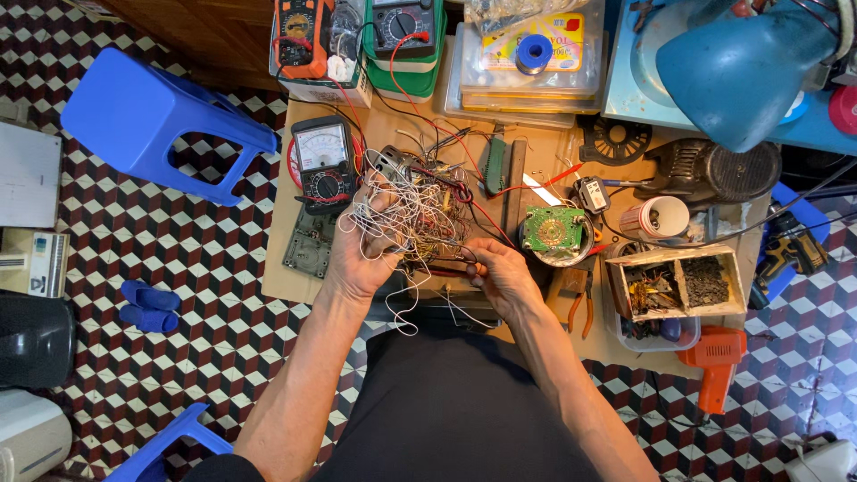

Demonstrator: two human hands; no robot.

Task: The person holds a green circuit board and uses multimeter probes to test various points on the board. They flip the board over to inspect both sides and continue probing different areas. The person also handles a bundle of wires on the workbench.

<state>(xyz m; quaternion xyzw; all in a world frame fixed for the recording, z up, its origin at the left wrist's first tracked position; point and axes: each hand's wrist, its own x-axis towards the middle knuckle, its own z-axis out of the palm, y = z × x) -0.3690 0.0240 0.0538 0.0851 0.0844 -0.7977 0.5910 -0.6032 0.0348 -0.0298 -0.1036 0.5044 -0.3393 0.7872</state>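
White, springy wire tangle bunched in my left hand above the cardboard-covered worktop; right-hand fingers pinch one strand. Light, limp, snag-prone, probably best gripped by the bundle.

Wire tangle: thin white plastic-coated strands, slightly glossy, caught in the left hand.
Stool: smooth blue plastic, soft sheen.
Surface: matt brown cardboard-like sheet.
Lamp shade: painted blue metal, worn and dull.
Small box: rough bare wood.
Floor: glossy patterned tile.
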